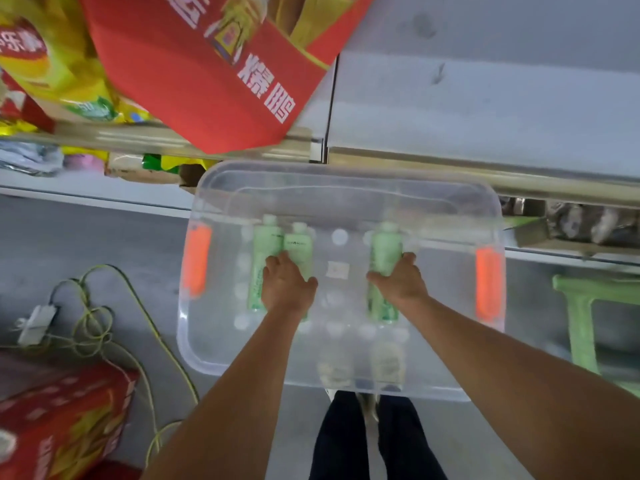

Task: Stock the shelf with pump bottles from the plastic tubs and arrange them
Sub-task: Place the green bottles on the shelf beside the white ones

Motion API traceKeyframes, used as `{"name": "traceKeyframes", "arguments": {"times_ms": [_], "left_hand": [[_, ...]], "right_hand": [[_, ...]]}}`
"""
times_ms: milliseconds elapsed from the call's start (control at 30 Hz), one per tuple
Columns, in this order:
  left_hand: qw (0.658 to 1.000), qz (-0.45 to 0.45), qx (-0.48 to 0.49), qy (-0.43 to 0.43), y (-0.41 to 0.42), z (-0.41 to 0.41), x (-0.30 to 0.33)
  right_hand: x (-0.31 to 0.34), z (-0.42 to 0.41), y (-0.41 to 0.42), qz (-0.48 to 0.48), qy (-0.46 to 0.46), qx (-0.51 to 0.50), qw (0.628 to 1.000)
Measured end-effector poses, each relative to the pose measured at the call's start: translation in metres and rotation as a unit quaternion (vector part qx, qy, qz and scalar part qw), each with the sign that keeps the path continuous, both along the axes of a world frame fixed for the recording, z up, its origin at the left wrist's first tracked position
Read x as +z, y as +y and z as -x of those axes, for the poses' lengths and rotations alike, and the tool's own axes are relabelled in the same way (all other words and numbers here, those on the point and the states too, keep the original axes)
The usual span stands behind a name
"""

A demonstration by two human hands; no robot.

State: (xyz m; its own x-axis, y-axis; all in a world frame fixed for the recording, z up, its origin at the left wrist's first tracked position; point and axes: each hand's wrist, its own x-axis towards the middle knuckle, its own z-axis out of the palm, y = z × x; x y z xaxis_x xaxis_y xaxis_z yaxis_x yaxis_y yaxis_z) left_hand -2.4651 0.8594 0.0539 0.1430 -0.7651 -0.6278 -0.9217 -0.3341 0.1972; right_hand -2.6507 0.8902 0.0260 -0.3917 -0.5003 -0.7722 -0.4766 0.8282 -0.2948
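Two bare arms reach down into a big clear plastic tub (346,188) that sits on the floor in front of a shelf (485,109). The left hand (287,282) has its fingers (277,263) curled over two green bottles (273,247) that lie side by side, and it holds them. The right hand (401,278) has its fingers (408,259) wrapped round one more green bottle (385,247), with the thumb on the inner side. All three bottles point away from the person, with their tops just past the fingertips, toward the far wall of the tub. Between the two hands there is open room in the tub, with a small white label (337,270) on the bottom. Out past each hand, near the tub's side edge, there is an orange handle clip (197,261) on the left and another (488,282) on the right, each well apart from the fingers. Under the wrists, at the near edge of the tub, the person's shoes (360,372) show through the clear plastic. Beyond the fingertips, past the far rim, the grey shelf top is bare on the right side, and a red box (194,81) sits over its left side. To the left of the left hand, outside the tub, a yellow cord (100,323) lies on the floor. To the right of the right hand, outside the tub, stands a green stool (585,313). The picture is a bit blurry.
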Motion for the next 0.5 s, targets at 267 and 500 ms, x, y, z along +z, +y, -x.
{"name": "traceKeyframes", "arguments": {"times_ms": [267,500], "left_hand": [[0.994,-0.054,-0.094,-0.032,-0.009,0.020,-0.023],[0.995,-0.045,0.013,0.093,-0.008,0.015,-0.002]], "right_hand": [[-0.024,-0.006,-0.005,-0.020,-0.014,-0.067,0.997],[0.019,0.004,0.004,0.039,-0.110,-0.139,0.983]]}}
